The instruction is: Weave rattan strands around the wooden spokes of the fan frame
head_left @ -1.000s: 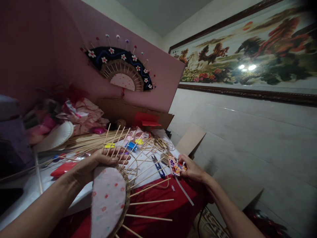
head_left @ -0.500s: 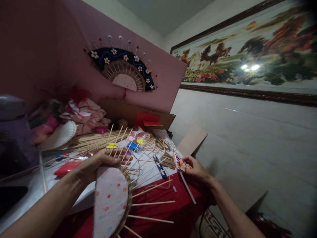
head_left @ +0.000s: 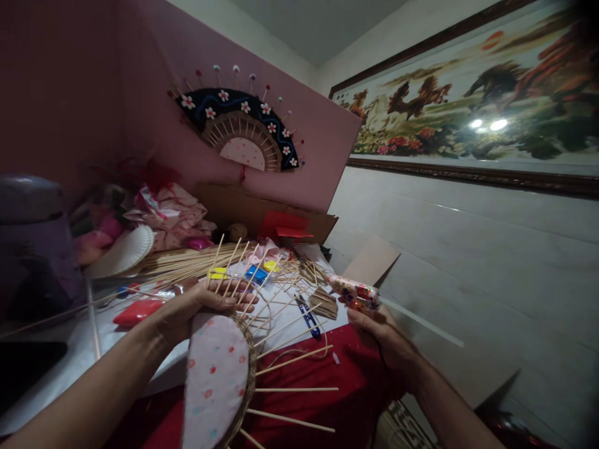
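Currently 1 fan frame [head_left: 216, 380], left grip [head_left: 211, 299]; 1 glue gun [head_left: 358, 294], right grip [head_left: 382, 325].

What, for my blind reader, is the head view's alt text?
The left hand holds a half-round, flower-printed pale panel with radiating wooden sticks; the right hand holds a multicoloured patterned glue gun. A flowered black fan hangs behind.

Here the half-round fan [head_left: 216, 377] runs off the bottom edge, the framed horse picture [head_left: 440, 118] off the right, the purple flask [head_left: 35, 249] off the left, while the right hand [head_left: 386, 333] hides part of the flower-patterned tool [head_left: 358, 293] and a dark red shape [head_left: 519, 429] is too dim to name.
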{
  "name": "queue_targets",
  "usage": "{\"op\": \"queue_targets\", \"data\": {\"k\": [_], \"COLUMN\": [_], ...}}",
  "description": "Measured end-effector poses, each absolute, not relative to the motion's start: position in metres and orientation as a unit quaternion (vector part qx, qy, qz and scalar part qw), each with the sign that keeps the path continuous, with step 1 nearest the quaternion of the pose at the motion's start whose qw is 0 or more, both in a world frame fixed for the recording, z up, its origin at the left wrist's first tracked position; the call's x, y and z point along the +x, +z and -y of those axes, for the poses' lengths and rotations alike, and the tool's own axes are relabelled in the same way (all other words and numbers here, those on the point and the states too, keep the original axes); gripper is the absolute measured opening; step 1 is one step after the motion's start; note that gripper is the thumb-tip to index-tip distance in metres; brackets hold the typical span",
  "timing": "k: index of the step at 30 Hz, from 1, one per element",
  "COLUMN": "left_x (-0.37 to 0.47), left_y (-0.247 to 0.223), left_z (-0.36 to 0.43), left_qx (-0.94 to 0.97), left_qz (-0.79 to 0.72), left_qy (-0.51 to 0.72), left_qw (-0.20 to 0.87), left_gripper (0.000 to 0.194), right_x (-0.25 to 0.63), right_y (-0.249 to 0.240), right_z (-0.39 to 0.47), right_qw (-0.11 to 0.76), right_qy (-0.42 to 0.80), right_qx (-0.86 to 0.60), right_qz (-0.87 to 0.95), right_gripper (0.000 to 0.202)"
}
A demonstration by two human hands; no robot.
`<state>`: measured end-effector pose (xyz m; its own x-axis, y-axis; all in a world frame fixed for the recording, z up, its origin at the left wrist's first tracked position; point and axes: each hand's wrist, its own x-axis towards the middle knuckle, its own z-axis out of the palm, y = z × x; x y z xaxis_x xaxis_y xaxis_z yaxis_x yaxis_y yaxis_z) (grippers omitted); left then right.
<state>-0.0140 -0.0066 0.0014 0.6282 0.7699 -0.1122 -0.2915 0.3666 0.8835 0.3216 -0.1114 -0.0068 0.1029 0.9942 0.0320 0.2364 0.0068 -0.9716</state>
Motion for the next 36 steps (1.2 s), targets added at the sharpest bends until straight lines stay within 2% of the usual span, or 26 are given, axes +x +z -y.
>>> {"op": "queue_targets", "data": {"k": [4, 9, 14, 18, 32, 36], "left_x": [-0.013, -0.013, -0.013, -0.013, -0.013, -0.013], "left_y": [0.0, 0.001, -0.001, 0.002, 0.004, 0.003], "left_z": [0.009, 0.011, 0.008, 0.012, 0.014, 0.013], "left_qx": [0.465, 0.461, 0.459, 0.464, 0.467, 0.465], "left_qz": [-0.257, -0.25, -0.254, -0.252, -0.248, -0.246], "left_qy": [0.33, 0.328, 0.325, 0.332, 0.326, 0.327], "left_qw": [0.78, 0.786, 0.787, 0.782, 0.784, 0.785], "left_gripper": [0.038, 0.036, 0.037, 0.033, 0.038, 0.04], "right_x": [0.283, 0.253, 0.244, 0.241, 0.24, 0.244], "right_y": [0.013, 0.032, 0.034, 0.033, 0.042, 0.04], "right_z": [0.127, 0.13, 0.118, 0.113, 0.112, 0.115], "right_qw": [0.458, 0.367, 0.279, 0.278, 0.25, 0.267], "right_qy": [0.444, 0.472, 0.434, 0.41, 0.407, 0.407], "right_qx": [-0.552, -0.552, -0.579, -0.597, -0.608, -0.611], "right_qz": [0.537, 0.582, 0.631, 0.631, 0.634, 0.625], "right_gripper": [0.039, 0.042, 0.05, 0.05, 0.053, 0.052]}}
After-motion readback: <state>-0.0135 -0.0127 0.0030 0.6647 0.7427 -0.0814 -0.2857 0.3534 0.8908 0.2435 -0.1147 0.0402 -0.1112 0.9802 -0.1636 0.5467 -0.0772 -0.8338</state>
